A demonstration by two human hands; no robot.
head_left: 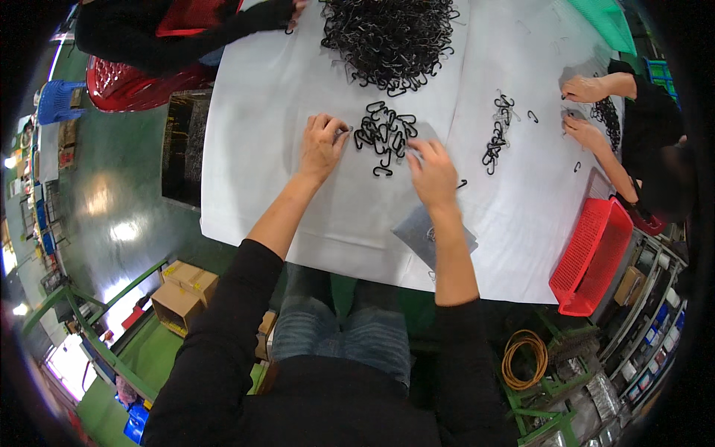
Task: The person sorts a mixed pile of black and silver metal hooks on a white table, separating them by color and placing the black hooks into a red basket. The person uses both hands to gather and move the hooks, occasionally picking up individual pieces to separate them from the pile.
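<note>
A small cluster of black S-shaped hooks [384, 128] lies on the white-covered table [253, 194] between my two hands. My left hand [323, 147] is at the cluster's left side, thumb and fingertips pinched together at a tiny greyish spot I cannot make out. On the other side, my right hand [433, 173] has its fingers bent together at the cluster's right edge, by the end of a hook. What it holds, if anything, is hidden and slightly blurred. A grey sheet or bag [424, 237] lies under my right forearm.
Beyond the cluster rises a large heap of black hooks [391, 37]. A strip of hooks [497, 138] lies to the right. One co-worker's hands [588, 89] work at the right edge, another's sleeve [223, 36] at far left. A red basket [588, 257] stands at the right.
</note>
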